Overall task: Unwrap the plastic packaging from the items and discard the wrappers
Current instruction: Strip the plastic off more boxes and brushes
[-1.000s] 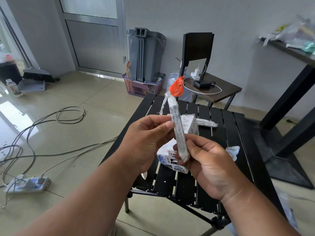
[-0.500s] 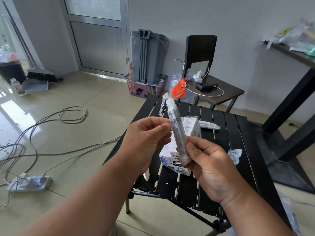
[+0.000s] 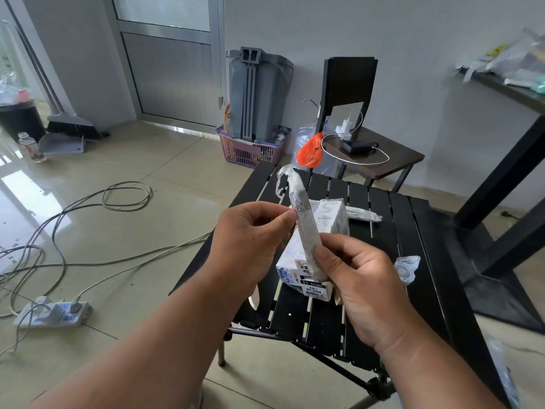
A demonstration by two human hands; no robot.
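I hold a long grey stick-shaped item in clear plastic wrap [image 3: 306, 225] upright above the black slatted table [image 3: 424, 261]. My right hand [image 3: 362, 284] grips its lower end. My left hand [image 3: 250, 243] pinches the wrap at mid-length with thumb and forefinger. Loose torn plastic flares at the item's top end. Behind the item, a white printed box [image 3: 330, 219] lies on the table. Another wrapped stick [image 3: 362, 215] lies past the box, and a crumpled clear wrapper [image 3: 407, 268] sits to the right of my right hand.
A grey bin [image 3: 256, 93] stands in a purple basket [image 3: 250, 152] by the wall. A dark chair [image 3: 374, 154] holds a charger and white cable, with an orange bag [image 3: 308, 153] hanging beside it. Cables and a power strip [image 3: 53, 314] lie on the floor at left.
Both hands and the wrapped item stay almost in place. The item tilts slightly more, and my left thumb and forefinger have closed tighter on the wrap.
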